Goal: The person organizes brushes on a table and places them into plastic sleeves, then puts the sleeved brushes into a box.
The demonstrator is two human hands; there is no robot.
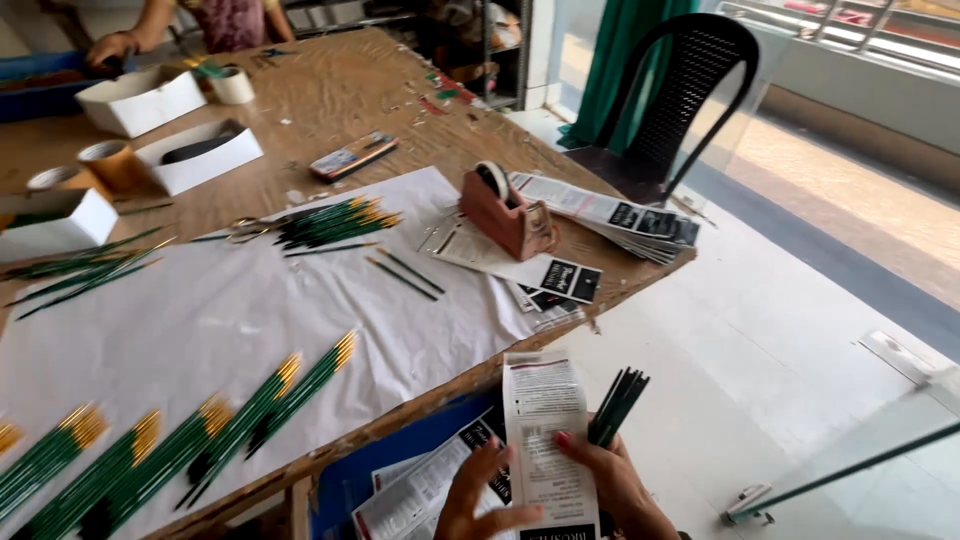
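1. At the bottom centre of the frame, the right hand [612, 478] is closed around a small bundle of dark green brushes [618, 405], which stick up and tilt to the right, and its thumb presses on a printed paper sleeve [545, 430].
2. The left hand [478, 500], just left of it, has its fingers spread open and resting on the lower edge of the same sleeve; it seems to steady the paper rather than grip it, though the frame cuts the hand off.
3. Under both hands lies a stack of similar printed sheets [415, 495].
4. In the lower left, rows of green brushes with yellow ends [200, 440] lie on a white paper sheet [200, 320] that covers the wooden table [330, 90].
5. In the middle of the frame, a reddish tape dispenser [508, 215] stands beside a fan of printed cards [610, 215] near the table's right edge.
6. Left of the dispenser lies another heap of green brushes [335, 222].
7. In the upper left, another person's hand [110, 48] rests near open white boxes [140, 100] and rolls of tape [232, 85].
8. In the upper right, a black plastic chair [685, 90] stands on the pale floor.
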